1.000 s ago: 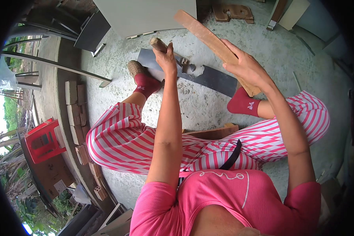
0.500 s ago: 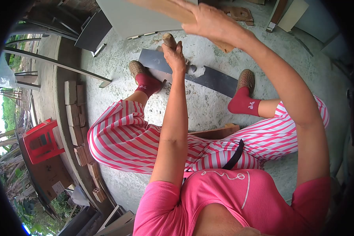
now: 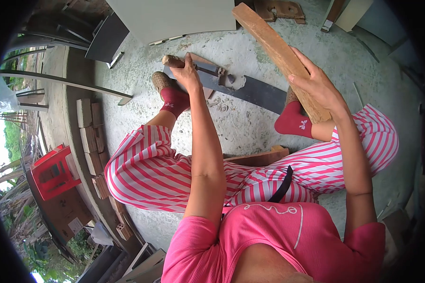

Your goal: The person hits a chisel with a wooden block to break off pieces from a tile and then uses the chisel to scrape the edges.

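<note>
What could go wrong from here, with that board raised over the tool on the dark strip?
1. The right hand holds the wooden board raised; the left hand grips the tool close to its wooden end, so a missed blow could hit that hand.
2. A socked foot rests right beside the tool at the dark strip; a slip might catch it.

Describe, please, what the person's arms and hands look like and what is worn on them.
The left hand and right hand are bare: no gloves, and no ring, watch or bracelet shows. Short pink ribbed sleeves end above the elbows; below them nothing is worn.
</note>
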The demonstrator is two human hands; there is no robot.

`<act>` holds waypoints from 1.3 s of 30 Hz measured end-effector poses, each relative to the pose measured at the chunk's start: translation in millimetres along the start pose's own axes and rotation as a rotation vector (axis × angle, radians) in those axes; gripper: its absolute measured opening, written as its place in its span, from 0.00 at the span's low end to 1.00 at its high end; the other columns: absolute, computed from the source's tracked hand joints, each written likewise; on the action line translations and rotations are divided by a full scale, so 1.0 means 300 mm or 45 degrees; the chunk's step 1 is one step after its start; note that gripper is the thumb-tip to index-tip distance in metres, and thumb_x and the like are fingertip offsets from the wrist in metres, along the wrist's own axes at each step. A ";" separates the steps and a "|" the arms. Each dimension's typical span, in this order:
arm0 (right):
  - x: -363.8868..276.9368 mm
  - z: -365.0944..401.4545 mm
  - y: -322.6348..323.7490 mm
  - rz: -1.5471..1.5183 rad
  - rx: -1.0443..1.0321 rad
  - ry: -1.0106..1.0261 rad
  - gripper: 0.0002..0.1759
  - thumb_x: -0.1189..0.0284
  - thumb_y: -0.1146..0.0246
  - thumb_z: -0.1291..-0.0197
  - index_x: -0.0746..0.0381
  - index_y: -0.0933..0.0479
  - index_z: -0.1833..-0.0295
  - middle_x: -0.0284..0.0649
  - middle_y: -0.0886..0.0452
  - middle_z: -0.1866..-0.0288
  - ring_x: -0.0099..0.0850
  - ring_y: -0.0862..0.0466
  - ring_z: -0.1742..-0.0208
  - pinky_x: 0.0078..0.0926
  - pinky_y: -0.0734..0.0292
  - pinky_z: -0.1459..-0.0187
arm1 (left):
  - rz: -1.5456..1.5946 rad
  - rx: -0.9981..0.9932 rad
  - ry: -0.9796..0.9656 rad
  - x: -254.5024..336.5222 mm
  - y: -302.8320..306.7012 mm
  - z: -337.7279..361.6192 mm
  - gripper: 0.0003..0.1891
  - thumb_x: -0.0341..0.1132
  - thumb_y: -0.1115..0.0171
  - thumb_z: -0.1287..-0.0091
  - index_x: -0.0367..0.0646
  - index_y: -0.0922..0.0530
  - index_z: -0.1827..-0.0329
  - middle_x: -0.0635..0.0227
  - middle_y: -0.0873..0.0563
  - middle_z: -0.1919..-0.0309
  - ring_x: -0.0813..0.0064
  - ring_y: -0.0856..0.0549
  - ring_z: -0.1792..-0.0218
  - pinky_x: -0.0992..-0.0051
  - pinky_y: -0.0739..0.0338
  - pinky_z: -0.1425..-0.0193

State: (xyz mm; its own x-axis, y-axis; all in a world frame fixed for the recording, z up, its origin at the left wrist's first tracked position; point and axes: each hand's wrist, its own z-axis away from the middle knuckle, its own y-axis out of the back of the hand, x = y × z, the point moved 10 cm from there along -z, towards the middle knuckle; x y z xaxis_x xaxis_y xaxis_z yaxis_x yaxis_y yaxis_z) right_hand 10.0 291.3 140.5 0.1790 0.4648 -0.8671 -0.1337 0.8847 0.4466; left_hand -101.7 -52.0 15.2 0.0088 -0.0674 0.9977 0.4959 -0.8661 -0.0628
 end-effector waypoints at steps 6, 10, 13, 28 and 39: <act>0.019 -0.019 0.017 -0.072 0.037 0.021 0.43 0.58 0.38 0.46 0.57 0.44 0.26 0.48 0.26 0.38 0.37 0.24 0.41 0.33 0.33 0.39 | -0.220 -0.047 -0.201 0.039 -0.078 0.002 0.21 0.35 0.32 0.41 0.35 0.32 0.51 0.61 0.22 0.61 0.70 0.23 0.61 0.71 0.27 0.51; 0.019 -0.002 -0.009 -0.149 -0.099 -0.116 0.44 0.57 0.36 0.46 0.59 0.44 0.26 0.46 0.31 0.33 0.34 0.29 0.36 0.29 0.38 0.36 | -0.355 -0.058 -0.194 0.006 -0.106 0.026 0.23 0.36 0.32 0.42 0.36 0.31 0.48 0.58 0.21 0.58 0.66 0.23 0.58 0.68 0.29 0.46; 0.027 -0.001 -0.029 -0.155 -0.125 -0.112 0.44 0.57 0.36 0.46 0.58 0.44 0.26 0.46 0.30 0.34 0.34 0.29 0.37 0.29 0.38 0.36 | -0.366 -0.085 -0.170 -0.011 -0.113 0.028 0.23 0.36 0.32 0.42 0.35 0.31 0.49 0.58 0.21 0.58 0.66 0.23 0.58 0.68 0.29 0.47; -0.492 -0.078 0.146 0.093 0.099 0.298 0.41 0.58 0.36 0.44 0.55 0.42 0.27 0.44 0.21 0.44 0.33 0.19 0.49 0.30 0.26 0.47 | -0.743 -0.415 -0.272 0.049 -0.274 0.066 0.28 0.42 0.29 0.46 0.36 0.31 0.48 0.52 0.18 0.60 0.56 0.19 0.58 0.65 0.26 0.50; -0.242 -0.251 -0.256 0.294 -0.344 0.169 0.46 0.55 0.37 0.50 0.53 0.45 0.25 0.50 0.19 0.52 0.32 0.18 0.56 0.31 0.24 0.51 | -0.257 -0.530 -0.411 0.014 -0.303 0.077 0.20 0.37 0.33 0.42 0.35 0.28 0.53 0.49 0.16 0.59 0.56 0.16 0.57 0.64 0.25 0.51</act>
State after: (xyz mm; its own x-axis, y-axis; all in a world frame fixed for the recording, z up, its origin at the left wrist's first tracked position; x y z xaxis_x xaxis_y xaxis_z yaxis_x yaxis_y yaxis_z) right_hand -66.1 187.0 152.7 -0.0116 0.6266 -0.7793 -0.4109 0.7075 0.5750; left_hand -126.6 37.8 25.7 0.2468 0.2178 0.9443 0.1313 -0.9730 0.1901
